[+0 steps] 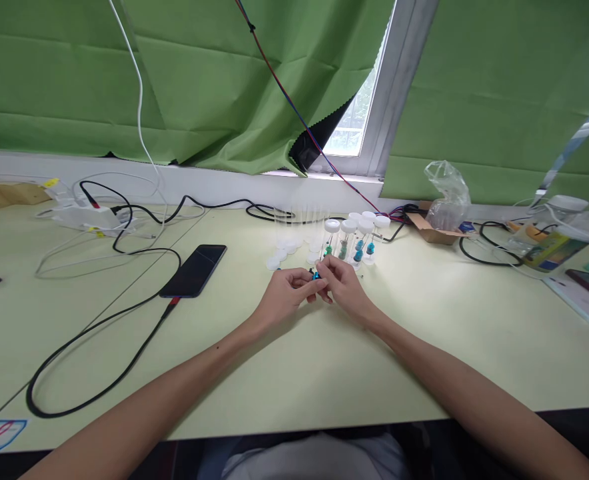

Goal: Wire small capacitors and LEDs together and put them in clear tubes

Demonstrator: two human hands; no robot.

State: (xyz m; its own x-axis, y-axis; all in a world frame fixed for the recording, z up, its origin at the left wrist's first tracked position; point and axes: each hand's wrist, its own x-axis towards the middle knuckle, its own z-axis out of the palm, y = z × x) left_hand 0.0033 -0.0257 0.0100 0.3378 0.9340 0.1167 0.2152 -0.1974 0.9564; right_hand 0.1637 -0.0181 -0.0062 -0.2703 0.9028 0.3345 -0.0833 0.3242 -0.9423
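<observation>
My left hand [288,292] and my right hand [345,287] meet above the middle of the table, fingers closed round a small blue piece [316,275]. Fingertips cover most of it, so its exact kind is hidden. Just behind the hands stand several clear tubes with white caps [348,226], holding small green and blue pieces [358,250]. To their left is a group of clear tubes [294,230] standing on white caps [277,259], with nothing visible inside. Tiny dark bits lie on the table close to the hands.
A black phone [194,271] on a looping black cable [94,407] lies to the left. White cables and a power strip [84,217] sit at the back left. At the back right are a cardboard box [432,230] with a plastic bag [447,200], and a white device [582,300].
</observation>
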